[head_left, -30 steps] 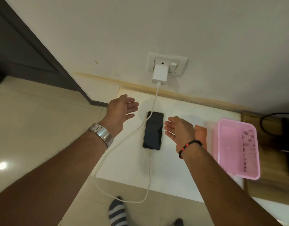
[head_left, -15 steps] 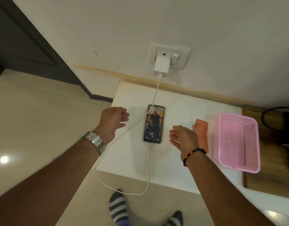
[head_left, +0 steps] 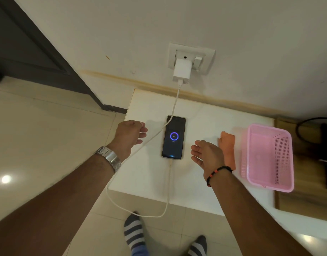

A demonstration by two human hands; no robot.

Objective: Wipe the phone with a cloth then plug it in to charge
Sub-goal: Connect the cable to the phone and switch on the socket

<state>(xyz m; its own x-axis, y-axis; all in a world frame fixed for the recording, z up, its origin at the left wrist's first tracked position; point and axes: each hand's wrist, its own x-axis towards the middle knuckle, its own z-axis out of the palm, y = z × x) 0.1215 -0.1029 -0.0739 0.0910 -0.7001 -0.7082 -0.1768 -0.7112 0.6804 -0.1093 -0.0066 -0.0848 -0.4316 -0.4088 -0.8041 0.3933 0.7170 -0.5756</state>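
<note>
- Holding my left hand (head_left: 130, 137) loosely spread and empty above the white tabletop (head_left: 205, 182), just left of the phone (head_left: 174, 137), fingers half curled, touching nothing.
- My right hand (head_left: 207, 156) is open too, palm turned inward, empty, just right of the phone and apart from it.
- The phone lies face up between my hands, screen lit with a blue charging ring. The white cable (head_left: 140, 148) runs from its near end, loops off the table edge, and crosses the phone's far left corner on its way up to the white charger (head_left: 181, 72) in the wall socket (head_left: 191, 58).
- The orange cloth (head_left: 227, 146) lies flat behind my right hand, beside the pink basket (head_left: 267, 157).
- I judge the task all but done: plugged in, charge showing.
- To finish well, I would lift both hands straight away without snagging the cable under my left wrist; a tug there could drag the phone or loosen the plug.
- The slack loop hangs near my striped socks (head_left: 134, 233), so I would step back carefully.
</note>
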